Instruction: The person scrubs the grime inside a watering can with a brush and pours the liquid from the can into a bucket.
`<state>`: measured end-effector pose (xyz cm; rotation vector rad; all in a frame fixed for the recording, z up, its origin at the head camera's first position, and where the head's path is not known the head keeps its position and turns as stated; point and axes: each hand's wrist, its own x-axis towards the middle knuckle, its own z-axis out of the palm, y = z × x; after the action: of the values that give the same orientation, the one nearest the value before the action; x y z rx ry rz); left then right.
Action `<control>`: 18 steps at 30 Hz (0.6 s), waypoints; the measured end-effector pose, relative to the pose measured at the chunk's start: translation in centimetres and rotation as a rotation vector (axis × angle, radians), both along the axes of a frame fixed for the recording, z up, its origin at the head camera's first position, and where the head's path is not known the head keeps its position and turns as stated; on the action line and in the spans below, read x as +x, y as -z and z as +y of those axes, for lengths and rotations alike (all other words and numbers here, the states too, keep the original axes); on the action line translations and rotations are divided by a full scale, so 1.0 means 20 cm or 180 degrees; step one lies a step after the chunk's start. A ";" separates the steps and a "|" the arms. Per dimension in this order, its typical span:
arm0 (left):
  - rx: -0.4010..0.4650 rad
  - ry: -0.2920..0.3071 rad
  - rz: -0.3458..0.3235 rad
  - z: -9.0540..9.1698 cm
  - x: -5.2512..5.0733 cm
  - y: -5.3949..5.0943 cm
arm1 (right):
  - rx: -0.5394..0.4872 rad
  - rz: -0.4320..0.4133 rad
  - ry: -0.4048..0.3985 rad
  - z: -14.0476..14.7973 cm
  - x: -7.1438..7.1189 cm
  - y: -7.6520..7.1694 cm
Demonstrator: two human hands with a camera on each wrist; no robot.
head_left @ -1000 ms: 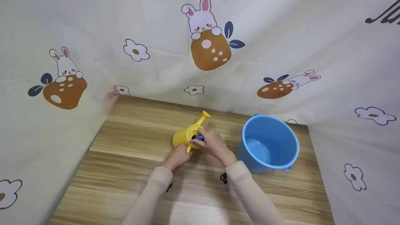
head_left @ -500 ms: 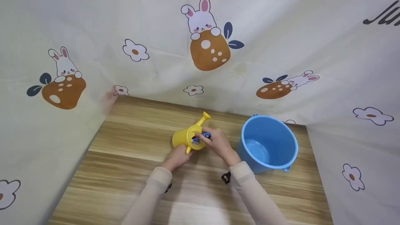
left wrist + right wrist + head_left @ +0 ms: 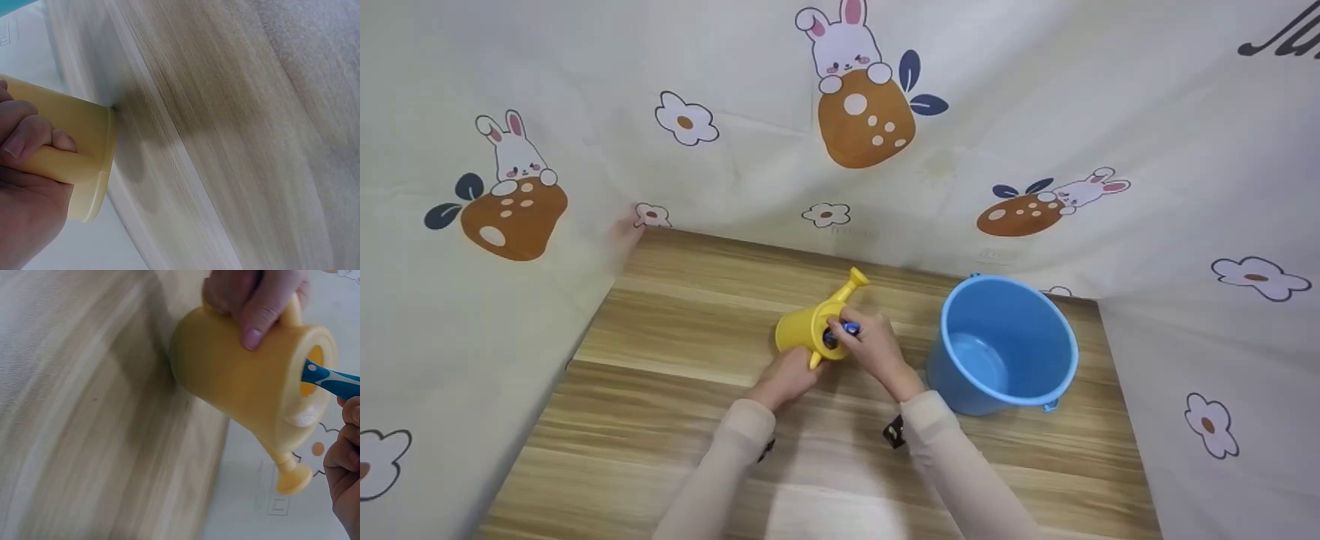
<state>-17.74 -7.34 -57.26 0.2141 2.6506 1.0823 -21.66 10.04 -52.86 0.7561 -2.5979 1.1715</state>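
A yellow watering can (image 3: 797,330) is held tilted, its opening facing the right hand and its spout pointing to the back right. My left hand (image 3: 787,377) grips its handle; in the left wrist view curled fingers (image 3: 28,132) wrap round that handle. My right hand (image 3: 876,346) pinches a blue-and-white handled tool (image 3: 332,380), whose far end is inside the can's opening (image 3: 313,360) and hidden there. In the right wrist view, the left thumb lies against the can's side.
A blue bucket (image 3: 1009,341) stands right of my right hand on the wood-patterned surface (image 3: 660,330). Pale cloth (image 3: 750,172) printed with rabbits and flowers rises behind and at both sides.
The right hand first moved right, drawing the blue tool partly out of the can's opening, then came back slightly left. The left hand and can have barely moved.
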 end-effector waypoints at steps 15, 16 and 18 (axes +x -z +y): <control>0.0231 -0.0050 -0.0190 0.00 0.00 0.00 | 0.0231 0.0026 -0.0135 0.03 -0.01 -0.03; 0.0234 -0.0053 -0.0196 0.00 0.00 0.00 | 0.0182 0.0005 -0.0146 0.03 -0.01 -0.04; 0.0229 -0.0058 -0.0201 -0.01 0.00 0.00 | 0.0088 -0.0050 -0.0152 0.03 -0.02 -0.05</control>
<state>-17.82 -7.46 -57.16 0.1675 2.5654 1.1718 -21.98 10.74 -51.88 0.8221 -2.6278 1.1612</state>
